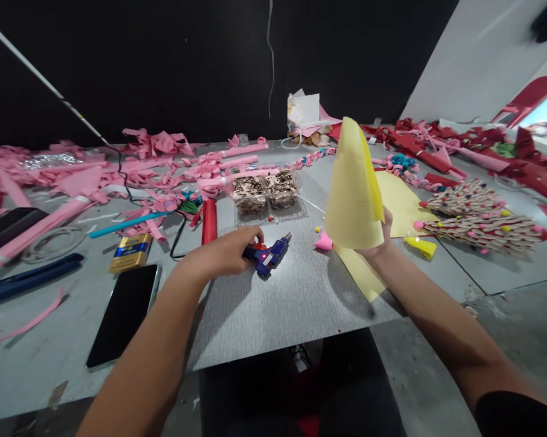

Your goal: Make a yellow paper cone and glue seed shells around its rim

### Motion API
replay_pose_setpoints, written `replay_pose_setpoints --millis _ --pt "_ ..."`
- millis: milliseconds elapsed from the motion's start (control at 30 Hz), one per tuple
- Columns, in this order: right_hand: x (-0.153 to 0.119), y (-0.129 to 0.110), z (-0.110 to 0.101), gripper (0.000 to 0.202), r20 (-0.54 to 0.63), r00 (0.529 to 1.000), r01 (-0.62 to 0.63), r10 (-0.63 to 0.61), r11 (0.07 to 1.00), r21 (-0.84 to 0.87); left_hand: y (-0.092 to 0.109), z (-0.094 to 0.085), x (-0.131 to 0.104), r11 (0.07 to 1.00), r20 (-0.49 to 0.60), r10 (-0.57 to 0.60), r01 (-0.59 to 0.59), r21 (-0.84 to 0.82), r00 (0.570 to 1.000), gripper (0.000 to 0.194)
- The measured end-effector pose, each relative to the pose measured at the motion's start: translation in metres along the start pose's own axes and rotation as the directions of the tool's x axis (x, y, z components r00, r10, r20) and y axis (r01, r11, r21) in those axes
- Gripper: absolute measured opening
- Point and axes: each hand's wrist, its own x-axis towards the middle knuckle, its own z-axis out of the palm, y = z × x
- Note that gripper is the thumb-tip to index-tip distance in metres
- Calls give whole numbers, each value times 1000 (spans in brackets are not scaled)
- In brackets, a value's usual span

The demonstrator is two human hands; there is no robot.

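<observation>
My left hand (234, 250) is closed around the handle of a dark blue hot glue gun (270, 257), which is low over the grey table with its nozzle pointing away to the right. A small red light glows on its side. In my right hand (382, 237) a pale yellow paper cone (352, 188) is held up, tip upward, with a brighter yellow strip along its right edge. Most of the right fingers are hidden behind the cone. Below it lie yellow paper sheets (401, 200) and a small pink piece (324, 241).
A clear plastic box (296, 209) of thin wooden pieces stands at centre. Two decorated cones (487, 230) lie at right. A phone (125, 312), a gold-and-blue pack (131, 252) and a dark blue tool (32, 279) are at left. Pink paper scraps (159, 142) cover the back.
</observation>
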Motion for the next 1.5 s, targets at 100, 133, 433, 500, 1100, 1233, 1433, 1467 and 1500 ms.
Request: replay_pose_setpoints --millis 100,133,433,500,1100,1233,1433,1467,1500 --pt "1 2 1 43 40 999 -9 8 1000 8 1 -5 -2 998 -35 50 -49 33 998 51" --pt "1 3 2 45 52 999 -18 18 1000 8 4 -7 -3 996 -54 77 -75 40 996 49" --pt "-7 20 18 50 135 990 -19 45 982 -189 50 7 7 557 -528 213 -546 -625 822 68" --pt "-8 23 20 51 153 985 -50 82 979 -197 55 18 12 473 -522 188 -542 -694 832 71" --pt "-8 26 15 42 215 969 -62 124 960 -273 61 25 17 351 -532 48 -513 -783 845 42" --pt "-9 24 17 40 225 963 -83 145 961 -262 59 25 18 355 -536 43 -514 -781 843 40" --pt "-8 22 22 44 257 955 -96 150 973 -211 58 28 20 312 -544 26 -524 -793 839 35" --pt "-8 21 23 45 260 953 -102 156 973 -208 58 28 20 303 -547 27 -529 -793 836 34" --pt "-8 21 24 46 262 952 -107 160 973 -207 58 28 20 299 -549 32 -532 -792 835 33"
